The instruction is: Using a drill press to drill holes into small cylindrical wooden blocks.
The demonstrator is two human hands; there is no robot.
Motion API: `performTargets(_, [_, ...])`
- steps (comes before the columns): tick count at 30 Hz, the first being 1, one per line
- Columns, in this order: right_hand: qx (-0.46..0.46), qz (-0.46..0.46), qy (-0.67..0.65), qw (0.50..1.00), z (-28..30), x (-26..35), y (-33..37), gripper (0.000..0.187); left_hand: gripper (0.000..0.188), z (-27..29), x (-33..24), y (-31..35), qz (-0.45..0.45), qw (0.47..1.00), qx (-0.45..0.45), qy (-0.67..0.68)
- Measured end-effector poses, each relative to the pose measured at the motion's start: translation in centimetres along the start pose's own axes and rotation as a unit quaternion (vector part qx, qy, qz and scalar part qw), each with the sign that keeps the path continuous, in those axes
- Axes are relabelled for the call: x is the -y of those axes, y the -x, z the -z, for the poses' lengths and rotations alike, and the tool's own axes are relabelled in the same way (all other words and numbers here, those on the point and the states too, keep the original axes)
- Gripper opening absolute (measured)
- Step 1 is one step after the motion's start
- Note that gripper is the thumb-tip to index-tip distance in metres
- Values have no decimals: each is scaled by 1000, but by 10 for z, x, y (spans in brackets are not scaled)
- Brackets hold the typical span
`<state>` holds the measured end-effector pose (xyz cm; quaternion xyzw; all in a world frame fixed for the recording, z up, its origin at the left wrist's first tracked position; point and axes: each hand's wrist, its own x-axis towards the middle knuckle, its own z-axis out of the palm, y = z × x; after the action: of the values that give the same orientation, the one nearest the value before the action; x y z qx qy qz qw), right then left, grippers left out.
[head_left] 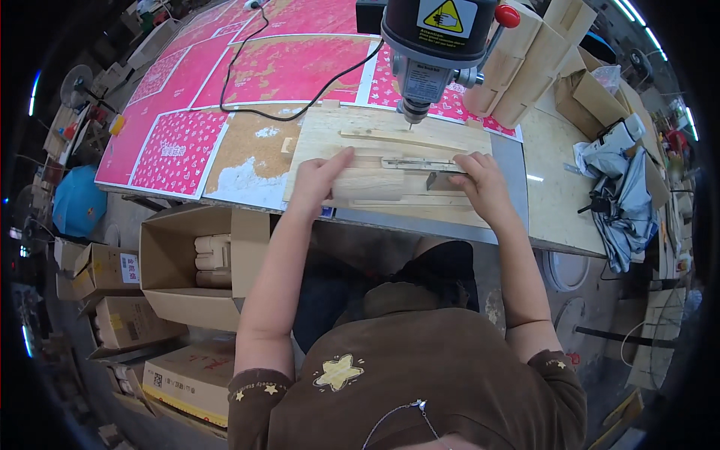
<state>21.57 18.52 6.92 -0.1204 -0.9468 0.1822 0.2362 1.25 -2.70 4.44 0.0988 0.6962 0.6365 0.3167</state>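
A light wooden block (369,184) with a rounded top lies on the pale wooden board (315,135). My left hand (319,178) grips its left end, thumb reaching over the far edge. Just beyond the block lies a narrow metal strip (416,163), partly hidden. My right hand (482,184) closes its thumb and fingers around the right end of this strip. Between the block and my right hand stands a small dark metal plate (433,181). Above the board hangs a drill press (424,79); its thin bit (410,127) is apart from the wood.
Wooden slats (405,141) lie on the board. Stacked wooden pieces (525,67) stand at the far right, near a cardboard box (592,94) and grey cloth (619,187). A black cable (225,82) crosses the pink table cover (292,67). An open carton (184,259) holds wooden pieces at left.
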Motion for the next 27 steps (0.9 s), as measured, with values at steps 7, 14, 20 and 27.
performTargets(7, [-34,-21,35,999,-5,1,1,33,52,-43,11,4,-73,995,25,-68])
performTargets(14, [-63,-45,43,996,-14,-13,-12,38,61,-42,37,-4,-363,905,0,-220])
performTargets(20, [-96,-12,78,992,-32,-7,-36,36,62,-35,40,-26,-362,875,-45,-319])
performTargets(27, [-125,-19,-81,989,-25,-17,-37,36,58,-21,40,-38,-357,845,-39,-396])
